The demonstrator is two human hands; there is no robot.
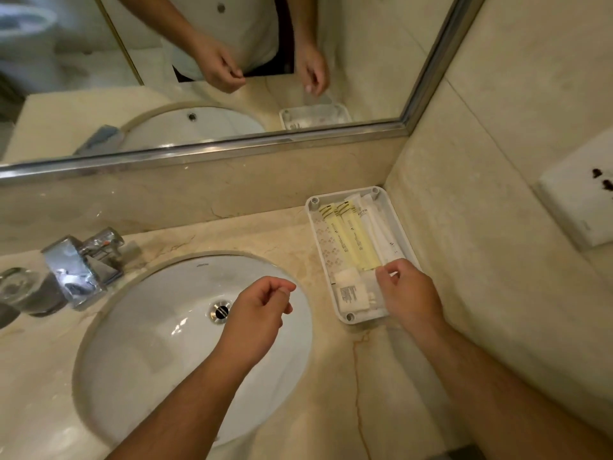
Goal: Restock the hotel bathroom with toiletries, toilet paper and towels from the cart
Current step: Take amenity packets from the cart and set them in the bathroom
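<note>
- In the corner of the counter [331,376], hard against the wall, sits the tray [349,317]; it holds yellow tubes [355,240] and white tubes [378,227] lying lengthwise, with small packets [351,293] at the near end.
- My right hand [409,290] hovers over the tray's near right part, with the fingers curled down at the foot of the white tubes. I cannot tell whether they pinch a tube end or only touch it (the knuckles hide the tips).
- My left hand [262,305] hangs over the sink [159,343], near the drain. Its fingers are loosely curled, with nothing in them that I can see.
- My read is that the toiletries step is in hand and close to done: the tray looks filled, and the right hand seems to be tidying the last pieces.
- Next, I judge, comes a small nudge to line the white tubes up with the yellow ones and then a clean lift away, so the packets beside them stay put.
- Toilet paper and towels are not in view (nor the cart), so that part probably still waits.
</note>
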